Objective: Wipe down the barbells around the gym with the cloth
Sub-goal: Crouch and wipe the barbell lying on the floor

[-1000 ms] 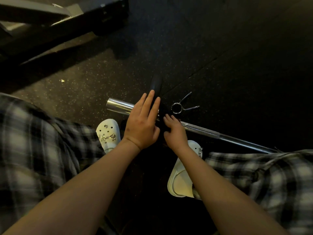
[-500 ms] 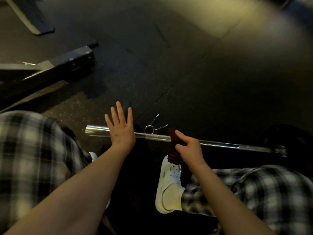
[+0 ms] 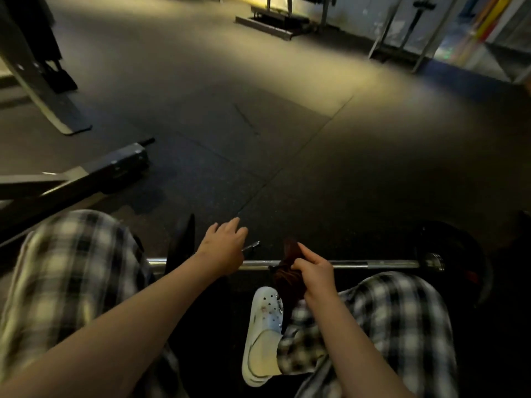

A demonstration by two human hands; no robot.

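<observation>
— Two hands are being watched; what is being done by the fingers?

— The cloth [image 3: 288, 282] is being pinched against the barbell [image 3: 373, 264] by the curled fingers [image 3: 300, 265] of the right hand [image 3: 316, 274], and it is being draped over the shaft just above the white shoe [image 3: 263, 326]. The left hand [image 3: 224, 248] is being held over the bar with its fingers loosely bent and a little apart. Whether the spring clip [image 3: 253, 245] below them is being touched cannot be told.

— Which step is being judged in hand?

— Wiping of the shaft, probably early on. A firm wrapped slide toward the right plate [image 3: 465, 254] is being called for next.

— What is being found in the way?

— The run is being limited by that plate and the thin plate [image 3: 184, 239] on the left. The bar is being crowded by the plaid trousers [image 3: 402, 326]. A rack beam [image 3: 115, 165] is lying well apart.
</observation>
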